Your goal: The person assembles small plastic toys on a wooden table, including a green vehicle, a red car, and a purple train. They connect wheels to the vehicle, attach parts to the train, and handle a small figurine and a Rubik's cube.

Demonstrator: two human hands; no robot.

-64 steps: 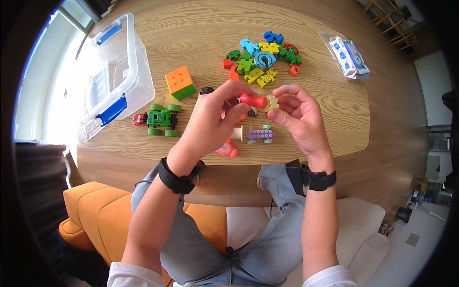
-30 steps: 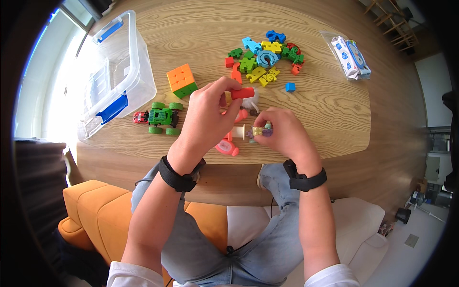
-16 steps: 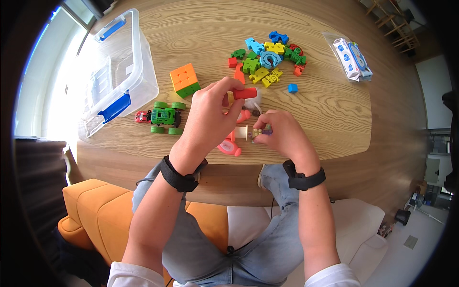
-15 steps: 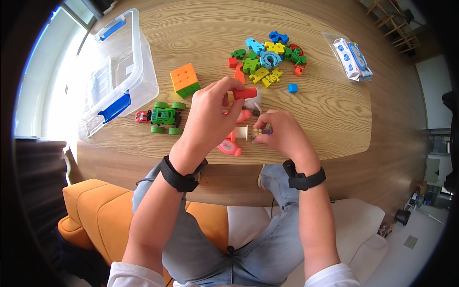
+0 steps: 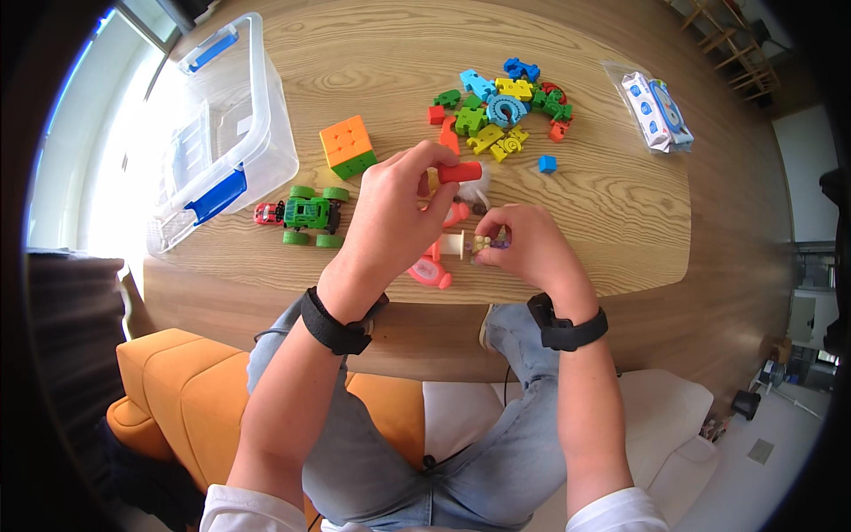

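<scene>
Thumb and fingers of my left hand [image 5: 394,208] are closed on a red cylinder-shaped piece [image 5: 461,172], held level over the near part of the table. My right hand [image 5: 534,244] pinches a small beige and purple toy piece [image 5: 485,243]. Directly left of that piece is a cream spool-shaped part [image 5: 451,244]; whether the two are joined I cannot tell. Beneath and between my hands lie a pink toy [image 5: 430,272] and a whitish rounded thing [image 5: 477,188], both partly hidden by my left hand.
A clear bin [image 5: 282,133] with blue latches stands at the left. Near it are a puzzle cube [image 5: 347,142] and a green toy truck [image 5: 310,213]. Coloured wooden puzzle pieces [image 5: 486,137] are heaped at the back, a blue cube [image 5: 547,164] beside them. A wipes pack [image 5: 651,111] lies far right.
Everything on the table sits slightly further right in the picture, as the view has shifted a little. Both hands keep their grips.
</scene>
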